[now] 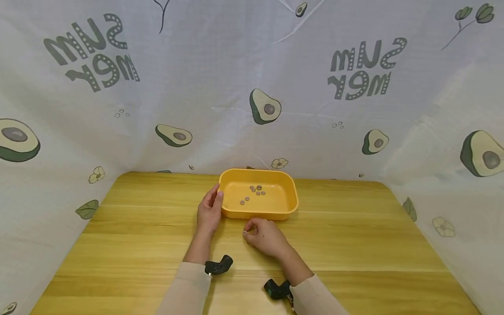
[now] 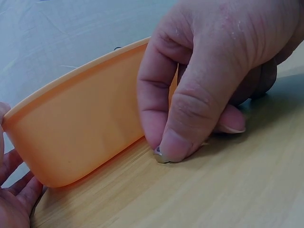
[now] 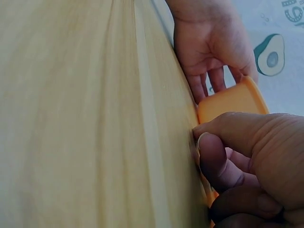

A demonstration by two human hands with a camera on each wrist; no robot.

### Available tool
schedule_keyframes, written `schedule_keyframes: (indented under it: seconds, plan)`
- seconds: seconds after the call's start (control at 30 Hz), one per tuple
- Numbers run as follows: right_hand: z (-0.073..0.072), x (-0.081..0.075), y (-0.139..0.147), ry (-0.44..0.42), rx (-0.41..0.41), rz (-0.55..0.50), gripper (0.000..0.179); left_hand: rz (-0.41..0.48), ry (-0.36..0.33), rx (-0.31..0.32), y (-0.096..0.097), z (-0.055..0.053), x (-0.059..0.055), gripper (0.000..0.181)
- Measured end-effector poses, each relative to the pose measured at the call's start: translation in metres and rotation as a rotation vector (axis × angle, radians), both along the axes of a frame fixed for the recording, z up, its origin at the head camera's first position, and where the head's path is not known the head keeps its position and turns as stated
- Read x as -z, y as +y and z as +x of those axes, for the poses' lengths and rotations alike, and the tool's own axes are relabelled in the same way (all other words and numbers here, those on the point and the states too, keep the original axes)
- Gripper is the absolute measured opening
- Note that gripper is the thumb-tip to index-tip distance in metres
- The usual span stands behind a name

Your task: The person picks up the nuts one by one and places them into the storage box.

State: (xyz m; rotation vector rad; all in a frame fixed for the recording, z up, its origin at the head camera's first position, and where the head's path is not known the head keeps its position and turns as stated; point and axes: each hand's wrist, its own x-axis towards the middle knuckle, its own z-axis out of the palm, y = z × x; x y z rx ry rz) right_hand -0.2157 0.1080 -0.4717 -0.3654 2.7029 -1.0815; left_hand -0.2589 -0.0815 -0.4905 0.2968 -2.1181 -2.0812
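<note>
A yellow plastic tray (image 1: 257,215) stands near the table's back edge, with several small metal nuts (image 1: 258,193) lying on its floor. My left hand (image 1: 209,211) holds the tray at its left end, thumb at the rim and fingers against the outer wall. Just in front of the tray, my right hand (image 1: 264,237) pinches one small metal nut (image 2: 160,156) between thumb and index finger, low over the tabletop. In the right wrist view the fingers hide that nut.
The wood-grain table (image 1: 378,245) extends to both sides of the tray. Behind it hangs a white cloth (image 1: 220,78) with avocado prints. Black wrist cameras (image 1: 219,265) are strapped at both sleeves.
</note>
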Motion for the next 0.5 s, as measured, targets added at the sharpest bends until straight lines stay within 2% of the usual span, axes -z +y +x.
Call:
schedule_keyframes:
  seconds: [0.5]
  plan:
    - [-0.0003,0.0008,0.0012,-0.023,0.021,-0.031,0.01,0.005,-0.004,0.001,-0.0001,-0.0005,-0.0007,0.046]
